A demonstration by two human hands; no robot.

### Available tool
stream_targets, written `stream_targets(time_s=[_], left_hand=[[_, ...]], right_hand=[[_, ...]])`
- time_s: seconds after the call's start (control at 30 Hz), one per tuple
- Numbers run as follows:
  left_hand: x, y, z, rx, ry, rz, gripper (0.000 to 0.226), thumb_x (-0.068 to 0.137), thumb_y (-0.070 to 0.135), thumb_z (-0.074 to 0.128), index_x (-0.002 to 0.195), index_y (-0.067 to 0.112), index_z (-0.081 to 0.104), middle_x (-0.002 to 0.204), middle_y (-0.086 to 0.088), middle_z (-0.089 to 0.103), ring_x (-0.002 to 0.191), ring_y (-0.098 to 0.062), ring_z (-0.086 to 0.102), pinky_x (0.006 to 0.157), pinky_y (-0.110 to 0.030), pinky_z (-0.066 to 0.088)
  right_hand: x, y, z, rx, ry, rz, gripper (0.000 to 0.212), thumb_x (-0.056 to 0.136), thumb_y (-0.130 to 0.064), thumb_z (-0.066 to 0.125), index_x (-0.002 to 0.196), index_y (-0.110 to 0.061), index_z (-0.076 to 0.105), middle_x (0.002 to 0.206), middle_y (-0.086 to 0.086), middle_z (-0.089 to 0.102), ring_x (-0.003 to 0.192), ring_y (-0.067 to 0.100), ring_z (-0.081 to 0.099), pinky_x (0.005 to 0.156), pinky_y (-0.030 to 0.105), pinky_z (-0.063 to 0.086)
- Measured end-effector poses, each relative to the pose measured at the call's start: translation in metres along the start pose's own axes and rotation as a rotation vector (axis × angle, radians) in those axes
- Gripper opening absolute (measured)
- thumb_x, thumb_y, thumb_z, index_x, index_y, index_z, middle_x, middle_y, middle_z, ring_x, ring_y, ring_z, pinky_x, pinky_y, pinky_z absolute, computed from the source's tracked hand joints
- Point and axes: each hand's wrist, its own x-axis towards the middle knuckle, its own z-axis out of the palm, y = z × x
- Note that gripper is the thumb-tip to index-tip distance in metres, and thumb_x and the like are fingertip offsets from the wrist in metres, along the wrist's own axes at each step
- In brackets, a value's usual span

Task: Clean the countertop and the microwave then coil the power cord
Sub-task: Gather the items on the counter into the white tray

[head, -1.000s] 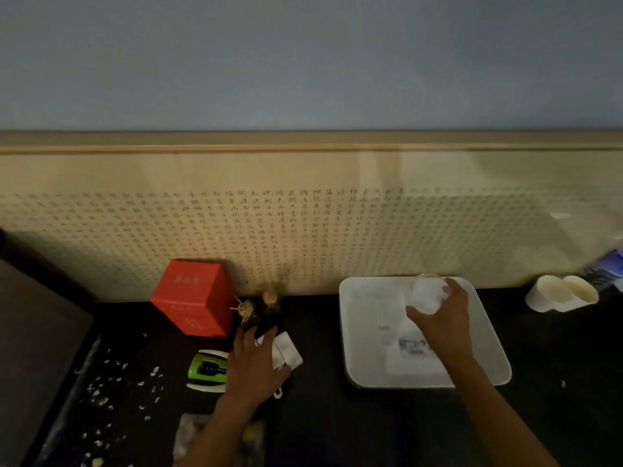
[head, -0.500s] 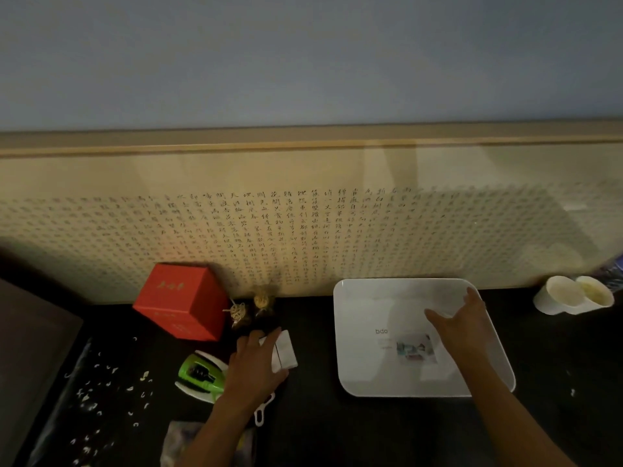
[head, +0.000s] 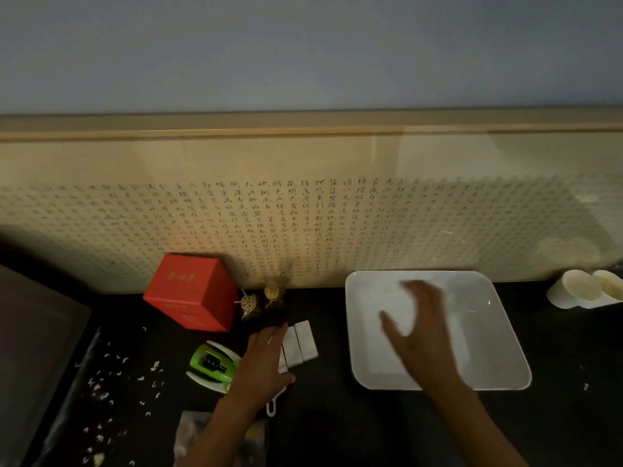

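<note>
Head view: right hand (head: 416, 326), glass gone, sweeps open across the white tray (head: 499, 335) at lower right, while left hand (head: 263, 362) lies flat on white blocks (head: 301, 342), crumbs (head: 111, 382) unswept on desk (head: 337, 416).

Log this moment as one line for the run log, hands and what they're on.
left hand: rests on white blocks | right hand: blurred, over white tray | countertop: crumbs at left

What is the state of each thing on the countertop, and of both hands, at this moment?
white tray: flat on countertop, right hand over it.
right hand: motion-blurred, grip unclear.
left hand: fingers extended, resting on white blocks.
red box: closed, against backsplash.
paper cups: lying on their sides.
white crumbs: scattered, uncleaned.
</note>
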Motion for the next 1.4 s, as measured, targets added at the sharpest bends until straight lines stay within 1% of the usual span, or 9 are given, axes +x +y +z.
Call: stream_targets(time_s=[0.07, 0.13, 0.23, 0.3, 0.4, 0.57, 0.67, 0.87, 1.4], left_hand=[[-0.002, -0.004, -0.001, -0.024, 0.018, -0.007, 0.102, 0.081, 0.036, 0.081, 0.162, 0.021, 0.021, 0.161, 0.002, 0.029, 0.146, -0.022, 0.028, 0.118, -0.029, 0.028], [-0.001, -0.006, -0.003, -0.044, 0.043, 0.000, 0.094, 0.076, 0.032, 0.083, 0.156, 0.015, 0.036, 0.151, -0.003, 0.043, 0.138, -0.027, 0.040, 0.112, -0.032, 0.036], [0.003, -0.015, 0.002, -0.050, 0.135, 0.053, 0.062, 0.063, 0.030, 0.076, 0.121, 0.011, 0.066, 0.112, -0.005, 0.067, 0.101, -0.031, 0.065, 0.088, -0.026, 0.039], [0.005, -0.022, 0.003, -0.076, 0.154, 0.097, 0.057, 0.063, 0.033, 0.068, 0.116, 0.013, 0.068, 0.106, -0.003, 0.068, 0.094, -0.027, 0.066, 0.087, -0.024, 0.039], [0.005, -0.033, 0.003, -0.106, 0.144, 0.073, 0.070, 0.071, 0.049, 0.055, 0.132, 0.013, 0.063, 0.123, -0.004, 0.065, 0.111, -0.026, 0.061, 0.099, -0.035, 0.047], [-0.006, -0.022, -0.014, -0.109, 0.072, 0.027, 0.084, 0.071, 0.037, 0.084, 0.144, 0.012, 0.052, 0.134, -0.005, 0.058, 0.123, -0.026, 0.053, 0.105, -0.032, 0.041], [-0.009, -0.024, -0.016, -0.100, 0.057, 0.015, 0.088, 0.073, 0.036, 0.085, 0.149, 0.012, 0.047, 0.139, -0.004, 0.054, 0.129, -0.026, 0.050, 0.109, -0.032, 0.039], [-0.005, -0.042, -0.002, -0.108, 0.073, 0.012, 0.084, 0.069, 0.054, 0.072, 0.142, 0.016, 0.055, 0.132, 0.000, 0.058, 0.120, -0.024, 0.056, 0.105, -0.036, 0.045], [-0.026, -0.021, -0.040, -0.115, 0.099, 0.055, 0.092, 0.071, 0.043, 0.086, 0.150, 0.017, 0.047, 0.142, 0.003, 0.052, 0.130, -0.021, 0.048, 0.105, -0.029, 0.039]], right_hand=[[-0.001, -0.036, 0.021, -0.064, -0.361, -0.224, 0.057, 0.089, -0.042, 0.068, 0.140, -0.034, 0.044, 0.143, -0.010, 0.035, 0.129, 0.006, 0.039, 0.112, 0.036, 0.040], [0.002, -0.059, 0.057, -0.184, -0.622, -0.392, 0.071, 0.086, -0.044, 0.069, 0.147, -0.031, 0.037, 0.150, -0.006, 0.030, 0.134, 0.013, 0.038, 0.113, 0.034, 0.038], [0.006, -0.067, 0.113, -0.377, -0.856, -0.452, 0.103, 0.075, -0.039, 0.081, 0.156, -0.020, 0.020, 0.159, 0.009, 0.021, 0.141, 0.031, 0.029, 0.113, 0.046, 0.036], [0.011, -0.060, 0.138, -0.478, -0.942, -0.424, 0.114, 0.070, -0.036, 0.086, 0.157, -0.019, 0.015, 0.159, 0.011, 0.019, 0.143, 0.033, 0.025, 0.112, 0.051, 0.037], [0.020, -0.052, 0.151, -0.481, -0.961, -0.381, 0.104, 0.068, -0.034, 0.088, 0.152, -0.020, 0.029, 0.151, 0.006, 0.029, 0.138, 0.030, 0.028, 0.107, 0.048, 0.042], [0.024, -0.047, 0.155, -0.445, -0.951, -0.377, 0.092, 0.070, -0.029, 0.087, 0.147, -0.019, 0.037, 0.147, 0.005, 0.031, 0.135, 0.027, 0.030, 0.110, 0.044, 0.041], [0.022, -0.048, 0.154, -0.482, -0.977, -0.375, 0.095, 0.067, -0.025, 0.089, 0.147, -0.019, 0.037, 0.146, 0.005, 0.028, 0.135, 0.028, 0.030, 0.109, 0.046, 0.043], [0.017, -0.044, 0.151, -0.443, -0.948, -0.382, 0.086, 0.071, -0.025, 0.085, 0.145, -0.020, 0.039, 0.142, 0.004, 0.035, 0.131, 0.026, 0.034, 0.107, 0.043, 0.044], [0.011, -0.059, 0.128, -0.332, -0.813, -0.432, 0.081, 0.073, -0.031, 0.084, 0.142, -0.019, 0.043, 0.138, 0.003, 0.041, 0.126, 0.022, 0.039, 0.106, 0.039, 0.044]])
